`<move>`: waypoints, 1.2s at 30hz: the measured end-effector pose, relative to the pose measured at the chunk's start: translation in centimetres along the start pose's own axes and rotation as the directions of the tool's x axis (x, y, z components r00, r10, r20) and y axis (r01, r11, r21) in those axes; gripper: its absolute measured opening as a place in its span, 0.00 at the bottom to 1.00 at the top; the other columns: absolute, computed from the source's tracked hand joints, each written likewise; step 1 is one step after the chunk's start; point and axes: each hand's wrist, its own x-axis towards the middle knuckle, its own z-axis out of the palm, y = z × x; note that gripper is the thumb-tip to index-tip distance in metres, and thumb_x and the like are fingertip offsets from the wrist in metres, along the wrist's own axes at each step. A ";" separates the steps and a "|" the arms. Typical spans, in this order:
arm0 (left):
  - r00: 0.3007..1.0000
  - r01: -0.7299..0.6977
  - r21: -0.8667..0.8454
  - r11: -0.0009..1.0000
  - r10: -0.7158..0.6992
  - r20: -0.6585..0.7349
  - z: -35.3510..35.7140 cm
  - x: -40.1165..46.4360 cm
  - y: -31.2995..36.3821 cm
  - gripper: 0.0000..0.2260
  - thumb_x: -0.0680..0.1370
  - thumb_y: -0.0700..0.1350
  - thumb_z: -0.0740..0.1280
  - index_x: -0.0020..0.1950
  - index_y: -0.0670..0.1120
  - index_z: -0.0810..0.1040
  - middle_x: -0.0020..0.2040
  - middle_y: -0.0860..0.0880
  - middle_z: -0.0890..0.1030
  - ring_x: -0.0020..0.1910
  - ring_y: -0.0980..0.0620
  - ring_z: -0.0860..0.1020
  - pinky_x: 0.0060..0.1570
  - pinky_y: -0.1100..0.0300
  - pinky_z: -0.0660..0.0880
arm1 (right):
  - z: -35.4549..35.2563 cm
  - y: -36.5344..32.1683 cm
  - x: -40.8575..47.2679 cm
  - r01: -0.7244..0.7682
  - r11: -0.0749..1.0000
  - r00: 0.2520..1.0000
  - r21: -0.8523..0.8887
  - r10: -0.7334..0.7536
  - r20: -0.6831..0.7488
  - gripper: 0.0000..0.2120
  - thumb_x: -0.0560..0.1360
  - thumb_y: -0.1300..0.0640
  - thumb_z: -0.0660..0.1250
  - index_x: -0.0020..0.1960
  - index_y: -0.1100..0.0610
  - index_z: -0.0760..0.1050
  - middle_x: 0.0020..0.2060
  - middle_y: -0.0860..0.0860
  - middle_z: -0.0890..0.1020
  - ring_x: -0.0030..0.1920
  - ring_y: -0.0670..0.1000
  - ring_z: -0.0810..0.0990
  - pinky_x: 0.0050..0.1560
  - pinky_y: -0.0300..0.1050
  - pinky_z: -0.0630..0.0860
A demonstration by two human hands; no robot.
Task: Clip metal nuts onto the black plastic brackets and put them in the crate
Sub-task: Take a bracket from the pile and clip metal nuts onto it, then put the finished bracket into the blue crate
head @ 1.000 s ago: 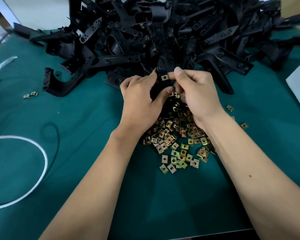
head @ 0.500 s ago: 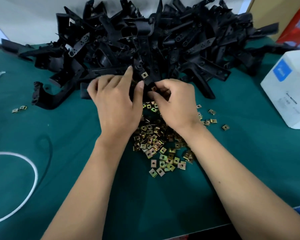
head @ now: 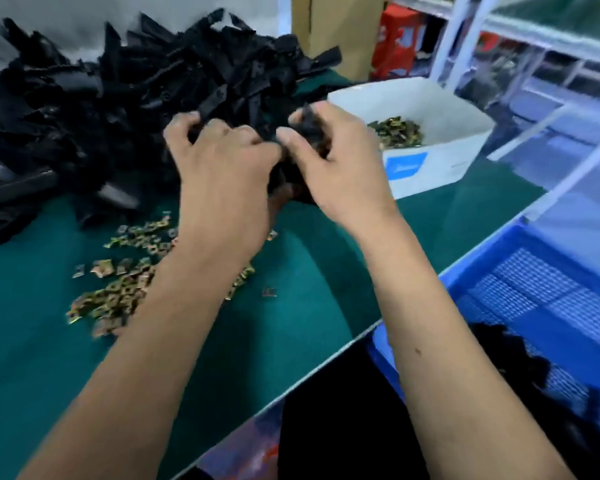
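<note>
together left hand and right hand grip one black bracket.

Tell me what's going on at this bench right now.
A person grips one black bracket with both the left hand and the right hand, above the green table. Loose metal nuts lie beneath, the bracket pile behind. The blue crate waits at right, some black parts already inside.
</note>
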 end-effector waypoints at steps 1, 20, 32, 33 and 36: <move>0.998 -0.053 -0.034 0.998 0.054 0.016 0.3 0.8 2.8 0.06 0.74 0.50 0.67 0.47 0.50 0.79 0.44 0.48 0.78 0.53 0.41 0.75 0.69 0.39 0.60 | -2.2 1.0 -0.2 0.003 0.998 0.997 -0.062 -0.008 -0.077 0.12 0.80 0.50 0.70 0.48 0.59 0.81 0.37 0.47 0.81 0.40 0.50 0.78 0.44 0.48 0.72; 0.413 -0.663 -0.230 0.713 0.604 0.682 20.4 -11.5 32.2 0.23 0.80 0.57 0.67 0.72 0.49 0.76 0.69 0.44 0.76 0.76 0.42 0.65 0.80 0.40 0.40 | -18.0 30.8 -29.3 -0.982 0.158 0.181 -0.107 0.949 -0.257 0.26 0.77 0.38 0.71 0.42 0.63 0.81 0.36 0.57 0.82 0.48 0.61 0.84 0.43 0.47 0.74; 0.724 -0.402 -0.512 0.760 0.606 0.331 15.5 -4.1 30.9 0.11 0.82 0.44 0.64 0.64 0.46 0.76 0.60 0.46 0.77 0.64 0.45 0.74 0.58 0.49 0.75 | -17.5 25.4 -19.8 -0.870 0.416 0.493 -0.265 0.704 -0.511 0.10 0.77 0.55 0.65 0.43 0.60 0.81 0.40 0.61 0.84 0.43 0.64 0.82 0.40 0.50 0.73; 0.785 -0.385 -0.552 0.740 0.577 0.226 14.1 -2.8 30.6 0.11 0.82 0.44 0.63 0.64 0.46 0.76 0.60 0.47 0.78 0.63 0.45 0.75 0.57 0.48 0.76 | -18.0 23.5 -17.7 -0.814 0.511 0.570 -0.278 0.605 -0.557 0.10 0.76 0.55 0.63 0.43 0.58 0.81 0.37 0.59 0.84 0.39 0.62 0.78 0.37 0.49 0.69; 0.919 -0.329 -0.669 0.667 0.388 -0.065 9.8 0.5 27.9 0.11 0.79 0.44 0.65 0.61 0.45 0.79 0.56 0.48 0.81 0.58 0.45 0.77 0.53 0.48 0.76 | -18.4 17.4 -12.1 -0.575 0.759 0.723 -0.306 0.297 -0.624 0.09 0.74 0.55 0.63 0.46 0.56 0.82 0.32 0.52 0.81 0.33 0.53 0.72 0.33 0.47 0.62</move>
